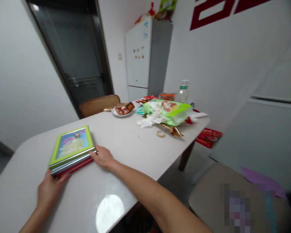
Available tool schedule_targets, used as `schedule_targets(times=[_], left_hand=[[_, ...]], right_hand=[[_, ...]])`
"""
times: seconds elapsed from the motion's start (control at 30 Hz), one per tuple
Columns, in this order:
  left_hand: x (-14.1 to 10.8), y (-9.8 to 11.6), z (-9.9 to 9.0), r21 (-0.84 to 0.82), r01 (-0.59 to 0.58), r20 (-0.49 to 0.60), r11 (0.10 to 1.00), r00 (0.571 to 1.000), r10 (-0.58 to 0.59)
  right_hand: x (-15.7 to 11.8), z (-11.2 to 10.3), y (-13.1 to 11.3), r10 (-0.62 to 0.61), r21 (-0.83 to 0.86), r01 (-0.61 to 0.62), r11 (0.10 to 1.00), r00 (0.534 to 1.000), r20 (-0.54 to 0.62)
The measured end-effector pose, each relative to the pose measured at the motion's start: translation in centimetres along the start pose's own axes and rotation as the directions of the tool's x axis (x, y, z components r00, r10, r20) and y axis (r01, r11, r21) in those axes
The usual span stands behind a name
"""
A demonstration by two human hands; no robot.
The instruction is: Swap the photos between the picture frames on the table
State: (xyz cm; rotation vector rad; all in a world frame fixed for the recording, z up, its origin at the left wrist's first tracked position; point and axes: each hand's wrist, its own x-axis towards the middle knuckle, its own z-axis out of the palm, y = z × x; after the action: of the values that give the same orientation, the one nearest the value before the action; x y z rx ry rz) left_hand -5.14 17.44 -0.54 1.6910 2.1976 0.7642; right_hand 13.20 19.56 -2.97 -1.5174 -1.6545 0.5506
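Squaring or steadying a stack of frames [73,149], green on top, looks like the step in hand — it sits at the left of the worktop [118,145]. The left hand [49,188] grips its near left corner, the right hand [103,157] its near right corner; whether it is lifted, I cannot tell. The next move probably calls for even pressure from both sides — lest it slide apart.
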Motion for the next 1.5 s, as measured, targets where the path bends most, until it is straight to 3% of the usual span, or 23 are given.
schedule_targets(times=[0.13,0.23,0.33,0.4,0.53,0.57,0.63,0.7,1.07,1.2,1.33,1.5], left_hand=[[1.0,-3.1,-0.1,-0.198,-0.055,-0.066,0.979,0.997,0.043],[1.1,-4.0,-0.7,-0.366,-0.067,-0.113,0.928,0.993,0.028],[0.5,-3.2,-2.9,-0.532,-0.090,-0.158,0.842,0.987,0.005],[-0.4,-1.3,-5.0,-0.635,-0.149,-0.176,0.758,0.983,0.045],[-2.8,4.6,-9.1,-0.796,-0.285,-0.168,0.534,0.952,0.257],[-3.5,5.9,-9.8,-0.897,-0.285,-0.143,0.337,0.910,0.390],[-4.6,7.4,-10.7,-0.974,-0.200,-0.118,0.103,0.846,0.520],[-5.4,7.8,-10.9,-0.993,-0.116,-0.096,0.000,0.822,0.562],[-5.5,5.5,-8.6,-1.000,-0.021,-0.027,-0.017,0.869,0.494],[-4.5,4.8,-8.0,-0.996,0.038,0.067,0.082,0.922,0.382],[-3.2,5.0,-8.5,-0.975,0.127,0.180,0.184,0.934,0.310],[-2.5,6.0,-8.9,-0.935,0.182,0.274,0.303,0.915,0.296]], right_hand=[[0.2,0.3,-0.9,-0.066,0.061,0.066,0.996,0.998,0.002],[0.5,-0.3,-0.6,-0.024,0.082,0.029,0.996,0.998,-0.065],[0.5,-1.4,-1.8,0.022,0.111,-0.002,0.994,0.983,-0.182],[0.0,-2.2,-4.4,-0.021,0.266,0.076,0.961,0.979,-0.204],[-2.2,-3.6,-12.1,-0.247,0.715,0.238,0.657,0.965,-0.094],[-2.8,-4.0,-13.7,-0.295,0.774,0.240,0.586,0.953,-0.072],[-3.8,-4.4,-15.9,-0.348,0.845,0.224,0.486,0.936,-0.048],[-4.5,-4.5,-16.6,-0.352,0.878,0.199,0.435,0.935,-0.037],[-5.0,-2.3,-14.6,-0.263,0.938,0.020,0.346,0.962,0.077],[-4.0,-1.4,-13.7,-0.121,0.937,-0.112,0.332,0.980,0.160],[-2.4,-1.3,-13.7,0.068,0.867,-0.263,0.423,0.964,0.259],[-1.6,-1.1,-14.8,0.047,0.744,-0.335,0.578,0.924,0.379]])
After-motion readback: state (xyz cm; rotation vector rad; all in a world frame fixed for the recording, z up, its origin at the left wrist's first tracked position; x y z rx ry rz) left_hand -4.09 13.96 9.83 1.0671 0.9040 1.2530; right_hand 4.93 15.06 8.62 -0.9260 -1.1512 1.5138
